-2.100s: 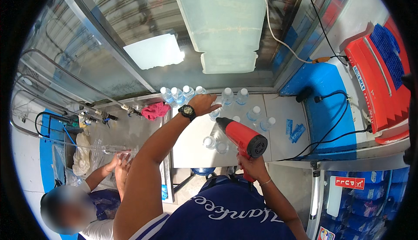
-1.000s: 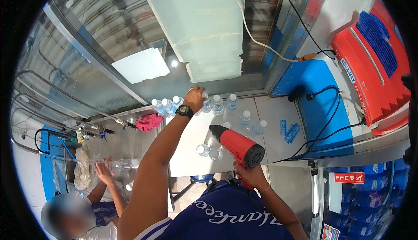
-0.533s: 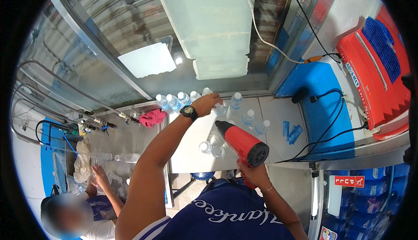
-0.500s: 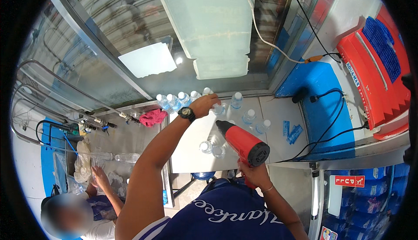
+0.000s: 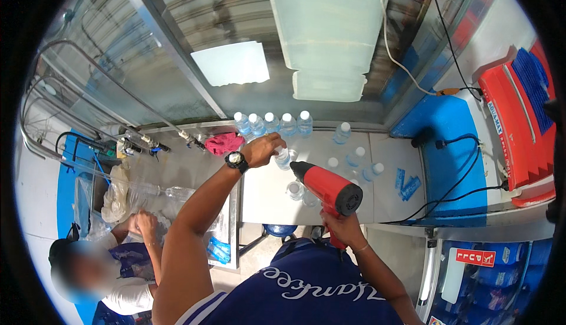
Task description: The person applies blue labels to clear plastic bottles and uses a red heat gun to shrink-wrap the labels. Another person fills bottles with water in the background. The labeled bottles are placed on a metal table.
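My left hand (image 5: 263, 151), with a black watch on its wrist, closes around the top of a small clear water bottle (image 5: 283, 160) and tilts it over the white counter. In my right hand (image 5: 345, 231) is the grip of a red heat gun (image 5: 331, 189). Its black nozzle points left, close beside the held bottle. Several capped bottles (image 5: 288, 125) stand in a row at the counter's back edge, beyond my left hand. More bottles (image 5: 355, 157) stand right of the nozzle, and another bottle (image 5: 295, 191) is just below it.
Blue plastic sleeves (image 5: 407, 186) lie on the counter's right. At left, a pink cloth (image 5: 224, 143) rests by a steel sink (image 5: 177, 168) with pipes and taps. A co-worker (image 5: 127, 272) has both hands over the sink. Black cables (image 5: 451, 174) hang at right.
My left hand has moved the bottle left and nearer to me, away from the back row. The heat gun has shifted slightly left over the counter. The co-worker's hands have come together.
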`<action>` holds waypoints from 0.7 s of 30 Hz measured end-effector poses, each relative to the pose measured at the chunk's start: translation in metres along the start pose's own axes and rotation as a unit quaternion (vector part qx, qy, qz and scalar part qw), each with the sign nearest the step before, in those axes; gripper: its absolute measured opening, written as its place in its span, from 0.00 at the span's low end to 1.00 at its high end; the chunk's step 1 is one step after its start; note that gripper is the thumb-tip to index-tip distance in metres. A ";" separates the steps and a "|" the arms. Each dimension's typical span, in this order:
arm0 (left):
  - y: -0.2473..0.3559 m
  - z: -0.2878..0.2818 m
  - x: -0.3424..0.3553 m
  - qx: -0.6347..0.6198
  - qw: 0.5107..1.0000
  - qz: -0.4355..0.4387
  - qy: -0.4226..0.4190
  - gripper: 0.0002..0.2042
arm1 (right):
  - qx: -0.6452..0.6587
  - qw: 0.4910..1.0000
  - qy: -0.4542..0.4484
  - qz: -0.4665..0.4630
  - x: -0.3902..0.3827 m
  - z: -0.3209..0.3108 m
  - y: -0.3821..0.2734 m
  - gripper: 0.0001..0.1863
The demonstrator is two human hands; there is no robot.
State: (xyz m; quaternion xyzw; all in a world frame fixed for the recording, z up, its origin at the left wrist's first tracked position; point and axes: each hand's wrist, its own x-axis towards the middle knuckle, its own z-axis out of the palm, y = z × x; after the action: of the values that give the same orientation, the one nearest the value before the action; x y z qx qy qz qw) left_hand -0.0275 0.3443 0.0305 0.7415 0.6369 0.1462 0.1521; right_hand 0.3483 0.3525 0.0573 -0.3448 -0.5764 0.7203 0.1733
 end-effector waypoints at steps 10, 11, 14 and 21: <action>-0.021 0.020 -0.026 0.023 0.981 -0.188 0.038 0.22 | 0.011 0.998 -0.056 0.035 0.017 0.025 0.000 0.13; -0.025 0.021 -0.029 0.023 0.982 -0.183 0.051 0.22 | 0.011 0.998 -0.057 0.039 0.018 0.028 -0.001 0.13; -0.038 0.020 -0.035 0.018 0.979 -0.196 0.057 0.24 | -0.009 0.997 -0.057 0.045 0.018 0.033 -0.004 0.12; -0.091 0.017 -0.048 0.044 0.955 -0.277 0.098 0.26 | -0.044 0.997 -0.062 0.031 0.007 0.028 -0.008 0.10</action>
State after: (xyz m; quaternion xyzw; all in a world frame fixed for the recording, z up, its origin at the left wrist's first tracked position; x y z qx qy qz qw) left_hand -0.1098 0.3091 -0.0233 0.5237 0.8350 0.1422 0.0910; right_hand 0.3230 0.3396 0.0660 -0.3246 -0.6066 0.7189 0.0995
